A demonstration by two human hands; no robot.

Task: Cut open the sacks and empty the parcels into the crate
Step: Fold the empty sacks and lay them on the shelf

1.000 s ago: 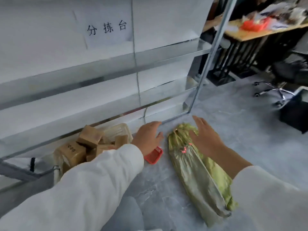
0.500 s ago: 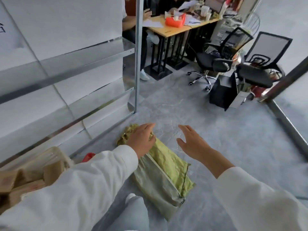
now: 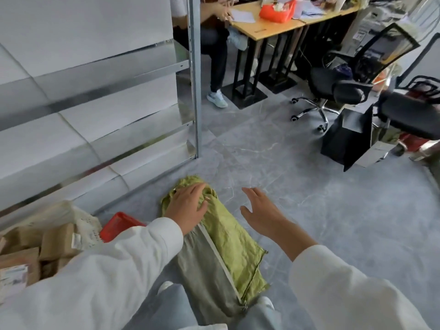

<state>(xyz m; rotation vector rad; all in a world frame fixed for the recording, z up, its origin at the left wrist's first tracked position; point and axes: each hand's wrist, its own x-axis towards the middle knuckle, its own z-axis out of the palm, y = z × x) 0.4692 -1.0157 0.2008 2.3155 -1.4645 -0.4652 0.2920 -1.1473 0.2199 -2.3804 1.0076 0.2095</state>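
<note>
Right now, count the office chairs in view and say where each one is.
2. One black mesh chair stands beside the wooden desk; the other chair is cut off at the right edge. More may be out of frame.

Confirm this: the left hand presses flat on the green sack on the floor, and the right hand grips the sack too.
Not quite. In the head view the right hand hovers open beside the green sack, touching nothing. The left hand does lie flat on it.

Grey marbled floor (image 3: 309, 210) bears a flat green sack (image 3: 228, 241).
</note>
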